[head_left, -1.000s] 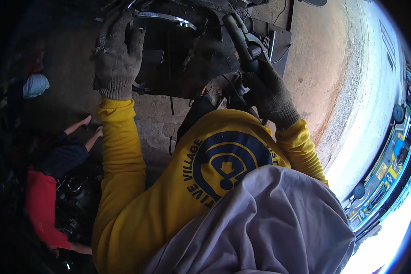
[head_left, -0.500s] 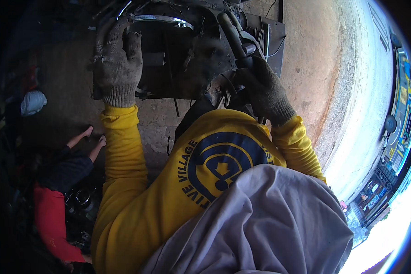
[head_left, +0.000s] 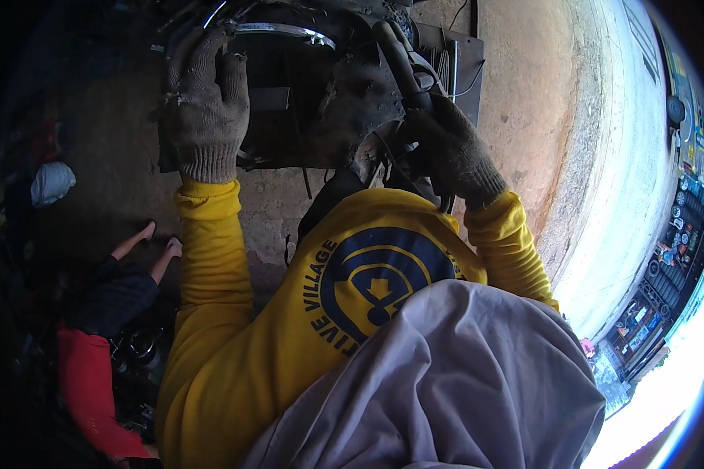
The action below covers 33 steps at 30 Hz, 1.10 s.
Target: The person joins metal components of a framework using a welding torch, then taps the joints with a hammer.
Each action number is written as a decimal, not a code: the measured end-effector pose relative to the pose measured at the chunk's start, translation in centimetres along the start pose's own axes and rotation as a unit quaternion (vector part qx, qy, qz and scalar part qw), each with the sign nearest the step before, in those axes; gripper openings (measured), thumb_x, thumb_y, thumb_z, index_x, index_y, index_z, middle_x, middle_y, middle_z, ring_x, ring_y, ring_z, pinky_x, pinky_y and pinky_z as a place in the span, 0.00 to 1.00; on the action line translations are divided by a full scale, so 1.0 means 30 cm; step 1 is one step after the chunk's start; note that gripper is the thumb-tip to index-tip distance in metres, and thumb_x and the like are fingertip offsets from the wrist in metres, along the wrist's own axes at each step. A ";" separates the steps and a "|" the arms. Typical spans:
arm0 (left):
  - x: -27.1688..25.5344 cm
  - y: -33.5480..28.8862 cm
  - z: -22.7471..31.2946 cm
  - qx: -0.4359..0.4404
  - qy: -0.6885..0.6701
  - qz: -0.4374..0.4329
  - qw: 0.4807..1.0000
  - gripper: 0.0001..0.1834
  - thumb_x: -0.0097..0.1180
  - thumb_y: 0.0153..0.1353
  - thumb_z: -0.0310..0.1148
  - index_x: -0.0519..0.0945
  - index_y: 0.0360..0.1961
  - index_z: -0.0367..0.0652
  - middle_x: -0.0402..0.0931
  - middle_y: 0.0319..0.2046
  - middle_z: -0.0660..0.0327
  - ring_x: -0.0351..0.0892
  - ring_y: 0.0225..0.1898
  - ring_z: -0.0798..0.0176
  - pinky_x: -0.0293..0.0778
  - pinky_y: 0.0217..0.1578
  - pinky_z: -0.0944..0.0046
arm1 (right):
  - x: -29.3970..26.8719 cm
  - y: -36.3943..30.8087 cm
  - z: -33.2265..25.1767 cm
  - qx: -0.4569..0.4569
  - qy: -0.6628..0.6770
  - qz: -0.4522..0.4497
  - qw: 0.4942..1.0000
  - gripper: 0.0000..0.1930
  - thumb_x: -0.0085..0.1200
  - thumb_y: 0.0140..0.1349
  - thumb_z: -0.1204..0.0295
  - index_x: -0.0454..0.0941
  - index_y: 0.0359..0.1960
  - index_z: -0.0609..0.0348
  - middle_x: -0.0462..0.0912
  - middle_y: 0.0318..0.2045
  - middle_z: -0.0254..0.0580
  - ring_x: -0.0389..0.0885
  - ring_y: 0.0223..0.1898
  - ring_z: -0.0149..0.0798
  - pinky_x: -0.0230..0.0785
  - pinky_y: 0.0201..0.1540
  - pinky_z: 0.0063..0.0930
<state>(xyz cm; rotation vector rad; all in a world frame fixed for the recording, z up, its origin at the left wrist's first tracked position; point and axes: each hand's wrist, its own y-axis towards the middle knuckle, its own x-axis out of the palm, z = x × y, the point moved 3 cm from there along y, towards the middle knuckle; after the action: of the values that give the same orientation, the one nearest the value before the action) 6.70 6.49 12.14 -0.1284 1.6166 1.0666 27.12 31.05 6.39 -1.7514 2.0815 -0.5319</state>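
My left hand (head_left: 207,117), in a worn grey-brown knit glove, rests at the left side of a dark, dirty metal machine or bench. Its thumb stands apart from the outstretched fingers, whose tips lie close to a shiny curved metal strip (head_left: 285,33). On the right, my gloved right hand (head_left: 457,148) is closed round the lower end of a dark rod-like handle (head_left: 397,59) that slants up and left. What lies under the right palm is hidden. Between my hands spreads a blackened metal surface (head_left: 360,94), with a flat grey plate (head_left: 270,99) to its left.
A thin cable (head_left: 475,84) loops at the bench's right edge. Brown ground (head_left: 516,109) runs along the right, beside a pale paved strip. At lower left, a person in red and dark clothing (head_left: 86,383) is near metal parts. A whitish bundle (head_left: 52,184) lies at far left.
The view has shifted slightly. Both hands keep nearly the same places and poses, and the curved strip and the handle look unmoved relative to them.
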 end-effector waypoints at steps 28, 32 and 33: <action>-0.001 -0.003 -0.005 0.014 -0.004 0.009 1.000 0.13 0.62 0.60 0.31 0.80 0.46 0.47 0.78 0.49 0.58 0.79 0.51 0.51 0.80 0.48 0.56 | 0.039 -0.019 -0.100 0.114 0.188 0.030 0.975 0.18 0.56 0.70 0.57 0.74 0.50 0.58 0.79 0.31 0.34 0.80 0.23 0.29 0.77 0.25 0.22; -0.007 0.004 -0.014 0.015 -0.004 0.019 1.000 0.12 0.63 0.60 0.31 0.81 0.45 0.48 0.79 0.49 0.58 0.80 0.50 0.52 0.80 0.48 0.56 | 0.031 -0.022 -0.097 0.052 0.114 0.034 0.991 0.18 0.56 0.70 0.57 0.75 0.50 0.58 0.80 0.31 0.35 0.81 0.24 0.29 0.78 0.25 0.23; -0.006 0.002 -0.014 0.008 -0.009 0.022 1.000 0.11 0.63 0.60 0.33 0.82 0.45 0.49 0.80 0.49 0.58 0.81 0.50 0.52 0.80 0.49 0.56 | 0.032 -0.025 -0.105 0.034 0.097 0.038 0.994 0.18 0.56 0.70 0.57 0.76 0.50 0.58 0.80 0.31 0.35 0.81 0.24 0.29 0.78 0.25 0.23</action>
<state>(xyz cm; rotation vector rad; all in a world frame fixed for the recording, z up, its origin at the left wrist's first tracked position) 6.43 6.16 12.31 -0.0724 1.6177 1.0843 26.01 30.14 9.44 -1.6330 2.2207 -0.7675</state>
